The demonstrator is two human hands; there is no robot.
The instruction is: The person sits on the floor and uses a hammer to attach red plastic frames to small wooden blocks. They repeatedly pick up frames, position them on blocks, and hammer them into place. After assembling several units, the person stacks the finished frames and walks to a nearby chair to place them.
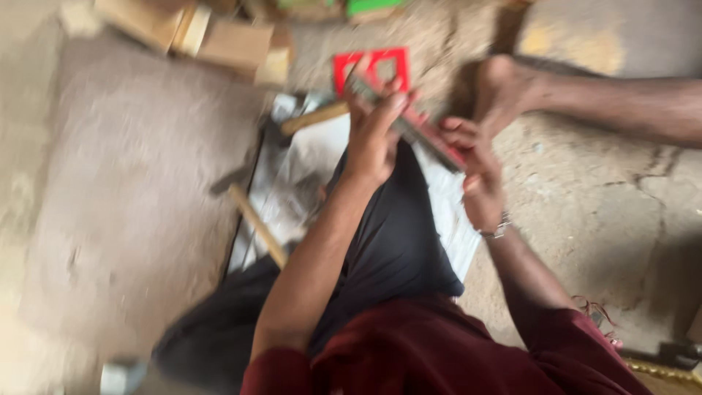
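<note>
Item: long narrow bar, grey with a red edge, blurred; its exact kind cannot be told. It runs from far left to near right, held in the air above your black-clad knee.

Your left hand: fingers curled together round the far end of the bar, which passes across the fingers and sticks out just beyond them.

Your right hand: fingers pinched on the bar's near right end, thumb side toward you; a metal watch band sits at that wrist.

Beneath the hands: a white sheet spread on the ground under your leg.

Left of the sheet: two wooden-handled tools, one handle far, just left of your left hand, one handle nearer, lying aslant over the sheet's edge. Their heads are too blurred to name.

Far, behind the bar: a red square frame on the concrete floor.

Far left: a stack of wooden blocks.

Far right: a bare foot resting on the floor, just beside your right hand.
</note>
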